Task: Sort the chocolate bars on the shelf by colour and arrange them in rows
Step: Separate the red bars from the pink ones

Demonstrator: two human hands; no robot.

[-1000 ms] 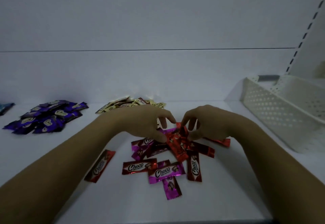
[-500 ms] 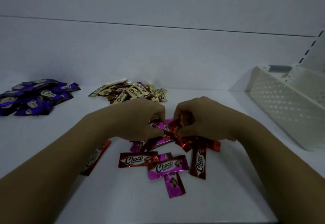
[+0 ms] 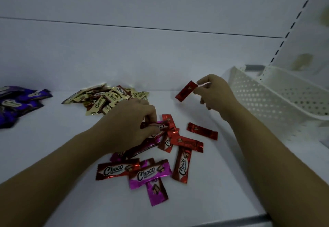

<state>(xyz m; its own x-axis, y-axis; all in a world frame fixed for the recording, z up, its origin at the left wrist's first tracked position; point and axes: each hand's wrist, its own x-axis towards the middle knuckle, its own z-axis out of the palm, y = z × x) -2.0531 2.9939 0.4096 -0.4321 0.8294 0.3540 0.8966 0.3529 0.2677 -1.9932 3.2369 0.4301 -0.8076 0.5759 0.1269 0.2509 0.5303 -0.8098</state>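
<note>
A mixed heap of red and pink chocolate bars (image 3: 156,157) lies in the middle of the white shelf (image 3: 222,182). My left hand (image 3: 131,125) is on the heap, its fingers curled round a bar (image 3: 156,126) whose colour is partly hidden. My right hand (image 3: 213,91) is raised at the back right and pinches one red bar (image 3: 186,91) by its end, above the shelf. A gold pile (image 3: 108,98) lies at the back centre and a purple pile (image 3: 19,102) at the far left.
A white perforated basket (image 3: 267,98) stands at the right, close to my right hand. The shelf's back wall runs behind the piles. The shelf's front edge (image 3: 231,221) is at the bottom right.
My right hand has lifted a red bar out of the heap and carried it up and to the right. My left hand has stayed on the heap.
</note>
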